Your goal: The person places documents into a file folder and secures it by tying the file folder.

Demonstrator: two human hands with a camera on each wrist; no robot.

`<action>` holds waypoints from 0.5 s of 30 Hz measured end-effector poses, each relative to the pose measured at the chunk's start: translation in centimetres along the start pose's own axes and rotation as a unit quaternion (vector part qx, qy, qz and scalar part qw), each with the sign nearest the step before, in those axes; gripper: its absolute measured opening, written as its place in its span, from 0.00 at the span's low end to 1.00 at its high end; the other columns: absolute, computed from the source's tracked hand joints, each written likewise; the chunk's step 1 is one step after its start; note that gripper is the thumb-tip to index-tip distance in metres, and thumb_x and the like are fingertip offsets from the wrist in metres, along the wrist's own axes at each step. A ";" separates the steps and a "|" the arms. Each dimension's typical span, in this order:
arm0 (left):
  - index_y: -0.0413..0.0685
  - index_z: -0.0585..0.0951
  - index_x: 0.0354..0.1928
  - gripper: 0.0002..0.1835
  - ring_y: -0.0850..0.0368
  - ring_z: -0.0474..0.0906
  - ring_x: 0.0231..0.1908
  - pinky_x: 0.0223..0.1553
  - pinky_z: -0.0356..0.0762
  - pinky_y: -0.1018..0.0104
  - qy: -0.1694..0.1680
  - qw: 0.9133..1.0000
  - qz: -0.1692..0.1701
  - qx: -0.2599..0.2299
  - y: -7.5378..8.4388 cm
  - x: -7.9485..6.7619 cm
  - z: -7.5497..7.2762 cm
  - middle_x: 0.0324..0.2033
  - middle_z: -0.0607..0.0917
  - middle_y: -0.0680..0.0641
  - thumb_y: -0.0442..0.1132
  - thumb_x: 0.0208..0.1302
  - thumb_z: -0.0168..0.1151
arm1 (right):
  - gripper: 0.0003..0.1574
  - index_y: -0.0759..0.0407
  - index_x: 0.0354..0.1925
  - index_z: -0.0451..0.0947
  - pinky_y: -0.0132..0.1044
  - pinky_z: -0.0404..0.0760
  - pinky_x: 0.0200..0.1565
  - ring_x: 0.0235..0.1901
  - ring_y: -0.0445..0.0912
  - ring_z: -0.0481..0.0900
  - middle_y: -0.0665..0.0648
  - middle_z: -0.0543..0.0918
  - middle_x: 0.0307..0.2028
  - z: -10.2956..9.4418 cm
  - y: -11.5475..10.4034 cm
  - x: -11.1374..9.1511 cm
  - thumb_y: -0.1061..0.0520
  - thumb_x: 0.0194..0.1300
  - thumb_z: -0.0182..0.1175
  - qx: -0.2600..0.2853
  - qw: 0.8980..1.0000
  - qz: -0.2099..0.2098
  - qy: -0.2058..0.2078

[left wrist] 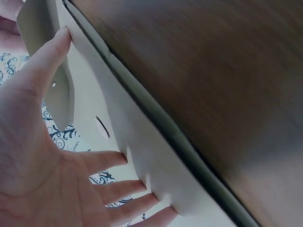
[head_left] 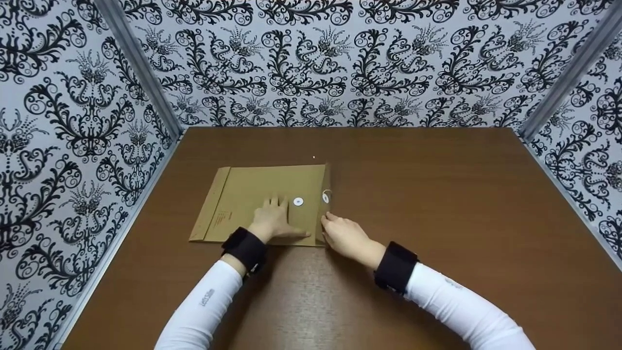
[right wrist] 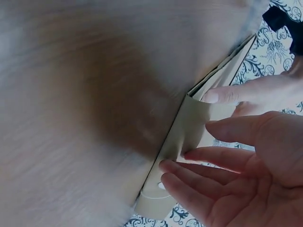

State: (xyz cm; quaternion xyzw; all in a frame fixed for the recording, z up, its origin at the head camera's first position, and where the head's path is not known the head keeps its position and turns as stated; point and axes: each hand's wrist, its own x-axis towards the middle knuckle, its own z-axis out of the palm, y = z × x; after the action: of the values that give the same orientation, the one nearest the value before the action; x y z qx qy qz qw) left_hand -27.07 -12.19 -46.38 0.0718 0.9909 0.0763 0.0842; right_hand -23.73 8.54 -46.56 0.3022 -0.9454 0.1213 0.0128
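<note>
A brown kraft string-tie envelope [head_left: 257,184] lies on the table, its narrow flap [head_left: 322,211] on the right side and partly raised. One white paper button [head_left: 298,201] sits on the body. Another white button [head_left: 326,197], with a thin string at it, is on the flap. My left hand [head_left: 273,221] presses on the envelope with fingers spread and the thumb stretched toward the flap's fold. At the flap's near end, my right hand [head_left: 346,236] touches it with slightly bent fingertips [right wrist: 166,165]. Between thumb and fingers a gap shows in the right wrist view.
The brown wooden table [head_left: 437,194] extends to both sides of the envelope. Black-and-white patterned walls [head_left: 311,63] with grey metal corner posts enclose its back and sides. A tiny white speck [head_left: 314,157] lies behind the envelope.
</note>
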 end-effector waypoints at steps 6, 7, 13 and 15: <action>0.39 0.60 0.78 0.64 0.31 0.61 0.76 0.64 0.77 0.38 -0.006 1.000 0.021 0.015 -0.3 0.0 -0.3 0.76 0.63 0.29 0.76 0.49 0.68 | 0.19 0.75 0.55 0.79 0.53 0.89 0.40 0.44 0.64 0.88 0.73 0.83 0.56 0.6 -0.4 0.4 0.63 0.71 0.60 -0.041 0.999 -0.018 0.009; 0.38 0.60 0.78 0.64 0.31 0.61 0.75 0.64 0.76 0.38 -0.009 1.000 0.023 0.013 -0.3 0.0 -0.4 0.76 0.63 0.29 0.75 0.50 0.68 | 0.18 0.75 0.54 0.80 0.53 0.89 0.39 0.44 0.63 0.88 0.72 0.84 0.55 0.6 -0.5 0.4 0.64 0.70 0.59 -0.048 0.999 -0.020 0.012; 0.37 0.66 0.75 0.52 0.30 0.64 0.73 0.65 0.75 0.37 -0.015 0.999 0.033 -0.001 -0.7 0.5 -0.9 0.72 0.67 0.28 0.66 0.59 0.67 | 0.16 0.74 0.50 0.82 0.49 0.89 0.34 0.37 0.58 0.88 0.69 0.85 0.46 0.9 -0.8 0.5 0.63 0.67 0.63 -0.095 0.994 -0.034 0.037; 0.35 0.70 0.71 0.46 0.30 0.68 0.69 0.63 0.76 0.37 -0.010 0.999 0.040 0.000 -0.8 0.8 -1.0 0.69 0.71 0.28 0.63 0.62 0.67 | 0.17 0.74 0.48 0.83 0.48 0.88 0.32 0.35 0.57 0.87 0.68 0.86 0.44 1.0 -0.9 0.4 0.63 0.65 0.65 -0.110 0.992 -0.041 0.049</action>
State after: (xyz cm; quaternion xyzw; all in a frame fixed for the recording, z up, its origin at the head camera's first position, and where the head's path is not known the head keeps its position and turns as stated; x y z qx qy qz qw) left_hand -28.11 -13.01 -45.67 0.1125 0.9863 0.0793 0.0915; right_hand -23.55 7.36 -47.32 0.3316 -0.9378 0.0312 0.0977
